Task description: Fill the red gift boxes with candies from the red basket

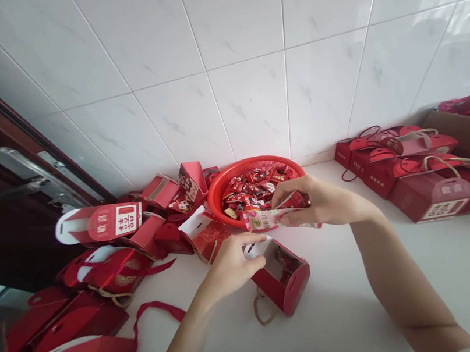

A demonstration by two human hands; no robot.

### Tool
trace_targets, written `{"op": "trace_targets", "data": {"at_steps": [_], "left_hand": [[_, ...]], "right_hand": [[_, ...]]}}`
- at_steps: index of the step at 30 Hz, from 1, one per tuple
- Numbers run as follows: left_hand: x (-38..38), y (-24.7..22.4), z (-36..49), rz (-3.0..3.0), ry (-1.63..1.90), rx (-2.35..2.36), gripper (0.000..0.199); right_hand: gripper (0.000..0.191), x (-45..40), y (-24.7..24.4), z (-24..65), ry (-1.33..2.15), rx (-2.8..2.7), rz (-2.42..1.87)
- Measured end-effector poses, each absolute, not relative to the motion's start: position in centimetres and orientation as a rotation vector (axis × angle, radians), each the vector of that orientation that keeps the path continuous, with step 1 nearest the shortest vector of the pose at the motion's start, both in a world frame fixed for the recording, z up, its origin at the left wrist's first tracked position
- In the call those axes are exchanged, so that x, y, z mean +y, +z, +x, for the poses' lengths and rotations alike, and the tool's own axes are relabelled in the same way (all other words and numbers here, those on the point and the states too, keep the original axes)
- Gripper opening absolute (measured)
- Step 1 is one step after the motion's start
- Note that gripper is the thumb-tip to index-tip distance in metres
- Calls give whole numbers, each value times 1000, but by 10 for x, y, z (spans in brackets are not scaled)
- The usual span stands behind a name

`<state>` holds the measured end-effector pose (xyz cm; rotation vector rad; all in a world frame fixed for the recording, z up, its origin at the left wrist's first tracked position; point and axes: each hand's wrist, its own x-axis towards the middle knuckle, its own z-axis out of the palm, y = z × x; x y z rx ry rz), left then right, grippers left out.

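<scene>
My right hand [325, 201] is closed on wrapped candies above the table. A pink-and-white packet [263, 219] sticks out to the left from its fingers, and a red wrapped candy [295, 200] shows between them. Just below stands a small red gift box [290, 294] with its top open; a few wrapped pieces are dimly visible inside. My left hand [232, 261] holds this box at its upper left edge, thumb and index finger either side of a pale flap. A loop of twine [262, 311] lies beside the box. Behind, a red plastic basket [215, 193] is full of red-wrapped candies.
Several red gift boxes [104, 307] crowd the left side, some with ribbons. Another open box [203, 233] sits left of the basket. More boxes with twine handles [422, 189] stand at right, near a cardboard carton [462, 130]. Behind is a tiled wall [247, 80]; a door [3, 222] is at left.
</scene>
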<state>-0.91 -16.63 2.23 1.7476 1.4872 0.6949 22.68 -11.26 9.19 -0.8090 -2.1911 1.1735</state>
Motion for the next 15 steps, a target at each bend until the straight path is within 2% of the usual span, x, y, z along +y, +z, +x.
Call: {"op": "trace_targets", "data": {"at_steps": [5, 11, 15], "left_hand": [[-162, 25, -7, 1627, 753, 1310, 60], [-158, 21, -1, 1546, 850, 1297, 72], [-158, 21, 2, 1545, 837, 1254, 72]], "right_hand": [[11, -118, 95, 236, 1021, -2384, -876], [20, -129, 84, 218, 619, -2553, -1211], [26, -129, 76, 198, 489, -2529, -1340]]}}
